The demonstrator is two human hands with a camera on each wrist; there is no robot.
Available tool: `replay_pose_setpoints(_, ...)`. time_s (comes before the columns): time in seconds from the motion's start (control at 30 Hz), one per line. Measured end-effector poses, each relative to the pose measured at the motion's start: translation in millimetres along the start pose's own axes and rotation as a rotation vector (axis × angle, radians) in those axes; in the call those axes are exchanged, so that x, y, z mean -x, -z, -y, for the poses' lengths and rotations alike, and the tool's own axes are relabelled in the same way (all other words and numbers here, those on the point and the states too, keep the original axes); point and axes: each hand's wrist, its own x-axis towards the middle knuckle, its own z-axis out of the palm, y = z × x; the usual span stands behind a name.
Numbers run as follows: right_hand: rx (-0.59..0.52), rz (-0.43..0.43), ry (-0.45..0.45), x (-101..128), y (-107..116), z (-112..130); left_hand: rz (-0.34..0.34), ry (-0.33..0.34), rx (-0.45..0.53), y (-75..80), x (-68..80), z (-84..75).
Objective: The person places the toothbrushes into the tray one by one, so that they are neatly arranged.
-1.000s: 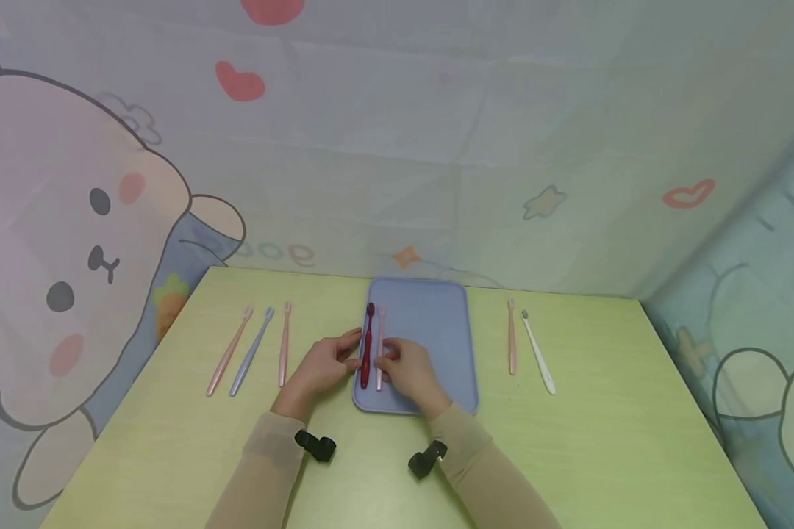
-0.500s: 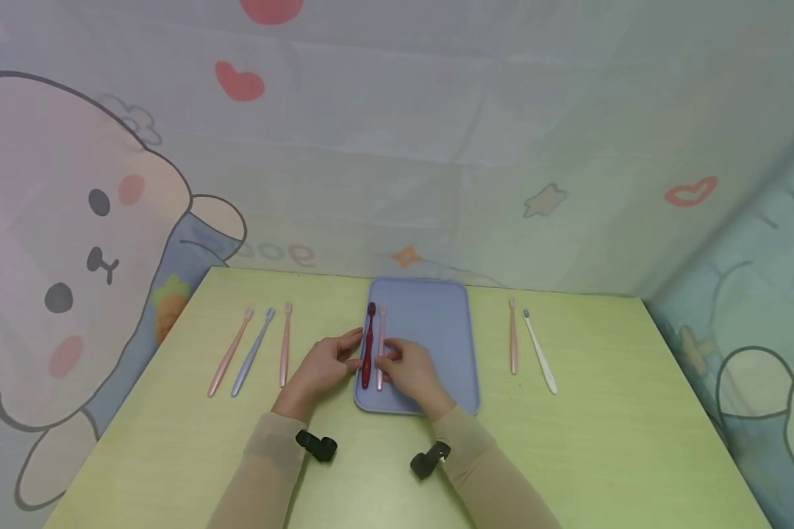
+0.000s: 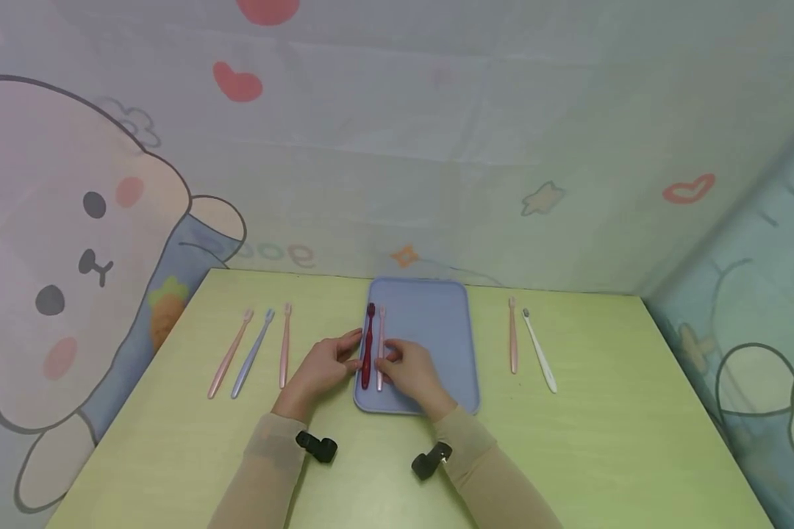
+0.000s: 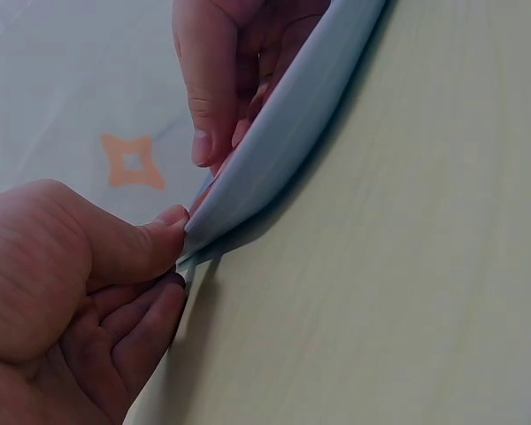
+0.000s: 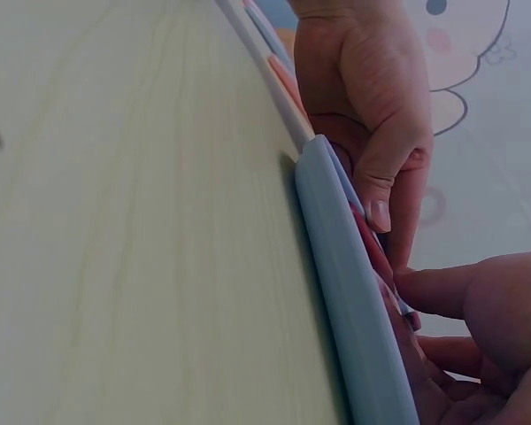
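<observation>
Two toothbrushes are being lined up side by side at the left edge of the blue tray [image 3: 437, 330], which lies in the middle of the green surface [image 3: 609, 441]. The dark red toothbrush [image 3: 367, 345] lies nearest the tray's left rim, and the pale pink toothbrush [image 3: 380, 334] lies just beside it, both with heads pointing away from the person. The left hand [image 3: 324, 367] rests at the tray's left rim with its fingertips touching the dark red handle; its fingers are curved but nothing is gripped. The right hand [image 3: 406, 371] lies on the tray, and the pale pink handle appears to be pinched lightly between thumb and fingers.

For this step to be done well, the two handles should probably be nudged with light fingertip pressure only, so that they end parallel and close without one rolling over the other or onto the rim.

Three more toothbrushes [image 3: 258, 351] are laid out to the left and two [image 3: 526, 349] to the right.
</observation>
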Motion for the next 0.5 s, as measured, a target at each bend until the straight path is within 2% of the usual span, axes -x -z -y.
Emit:
replay_pose_setpoints(0.33, -0.064, 0.021, -0.03, 5.0, 3.0, -1.8, 0.002, 0.023, -0.01, 1.8, 0.6, 0.9)
replay_pose_setpoints(0.5, -0.11, 0.033, -0.012, 10.0, 7.6, -4.4, -0.003, 0.014, 0.006, 1.1, 0.3, 4.7)
